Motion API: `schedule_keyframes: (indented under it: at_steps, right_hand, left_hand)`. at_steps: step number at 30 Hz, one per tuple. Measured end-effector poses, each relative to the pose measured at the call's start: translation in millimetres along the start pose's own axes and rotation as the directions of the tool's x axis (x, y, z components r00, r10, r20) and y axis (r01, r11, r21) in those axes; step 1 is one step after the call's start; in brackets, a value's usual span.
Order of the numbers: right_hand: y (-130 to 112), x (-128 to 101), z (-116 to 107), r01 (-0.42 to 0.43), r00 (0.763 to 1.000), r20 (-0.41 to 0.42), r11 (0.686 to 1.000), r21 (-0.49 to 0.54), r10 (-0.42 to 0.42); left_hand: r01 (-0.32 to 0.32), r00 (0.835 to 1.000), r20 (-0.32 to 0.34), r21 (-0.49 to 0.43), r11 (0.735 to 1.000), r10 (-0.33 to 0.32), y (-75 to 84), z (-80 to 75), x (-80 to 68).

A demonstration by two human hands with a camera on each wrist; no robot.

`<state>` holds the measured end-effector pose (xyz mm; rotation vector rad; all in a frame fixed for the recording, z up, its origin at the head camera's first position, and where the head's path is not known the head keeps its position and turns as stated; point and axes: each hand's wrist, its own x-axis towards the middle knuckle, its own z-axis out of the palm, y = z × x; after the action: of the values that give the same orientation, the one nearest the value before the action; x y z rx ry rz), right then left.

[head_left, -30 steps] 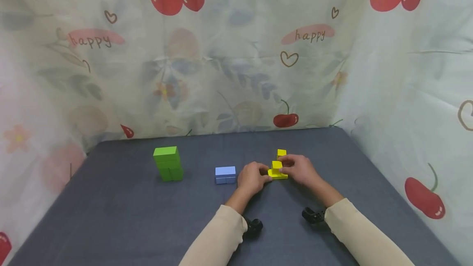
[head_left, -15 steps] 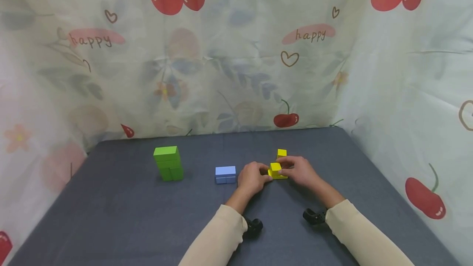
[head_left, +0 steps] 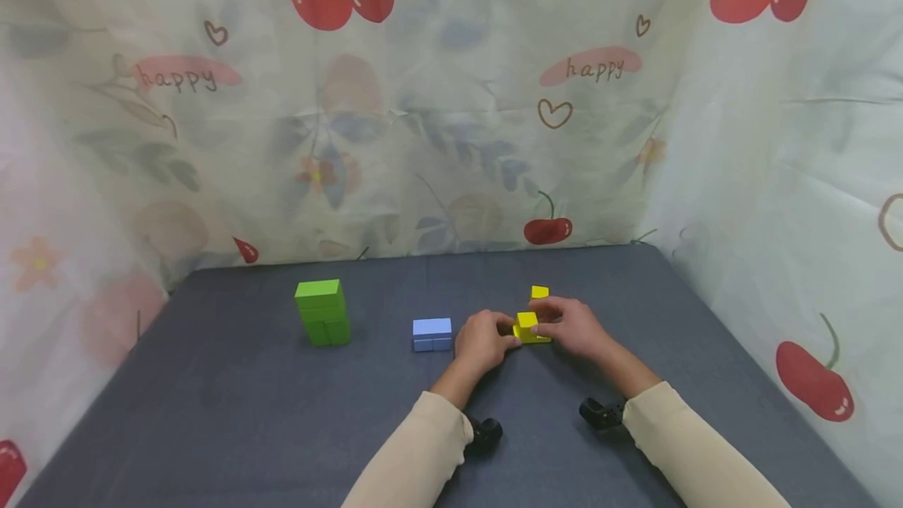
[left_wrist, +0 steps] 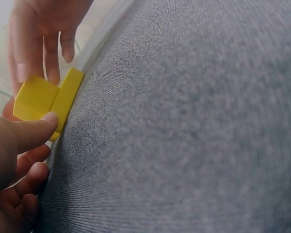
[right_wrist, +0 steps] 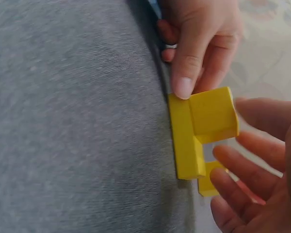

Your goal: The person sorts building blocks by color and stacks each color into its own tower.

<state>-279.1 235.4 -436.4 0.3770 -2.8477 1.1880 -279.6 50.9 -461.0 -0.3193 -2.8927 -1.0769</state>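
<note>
A flat yellow block lies on the table, bearing a yellow cube near its left end. My left hand holds this flat block at that end, its thumb over the front face and fingers partly hidden behind. The right hand is at the cube's right side; its thumb is at the cube's upper edge and its other fingers extend loosely. Behind them stands another yellow block, partly covered by the right hand.
Blue blocks sit stacked just left of my left hand. Farther left rises a taller stack of green blocks. The dark grey table ends at a patterned curtain behind and at the sides.
The yellow cube has shifted slightly left on the flat block, with the right fingers beside it. My left hand stays at the block's end.
</note>
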Motion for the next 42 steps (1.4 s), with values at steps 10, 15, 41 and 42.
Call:
schedule_keyframes:
  at_steps: [10,15,41,42]
  right_hand:
    - [4.7,9.1,-3.4,-0.173,0.966,-0.185,0.983,0.059,0.181]
    - [11.2,16.5,-2.8,-0.195,0.954,-0.218,0.979,0.067,0.205]
    - [35.7,37.3,0.2,-0.156,0.978,-0.139,0.988,0.024,0.157]
    - [36.1,37.3,0.4,-0.153,0.978,-0.141,0.988,0.024,0.155]
  left_hand:
    - [0.033,0.999,0.016,-0.012,0.999,-0.032,-0.3,1.1,0.6]
    - [0.029,0.999,0.024,-0.016,0.999,-0.028,1.2,-0.2,0.6]
    - [0.029,0.999,0.018,-0.022,0.999,-0.029,1.3,-1.3,0.2]
    - [0.029,0.999,0.017,-0.021,0.999,-0.029,1.4,-1.1,0.3]
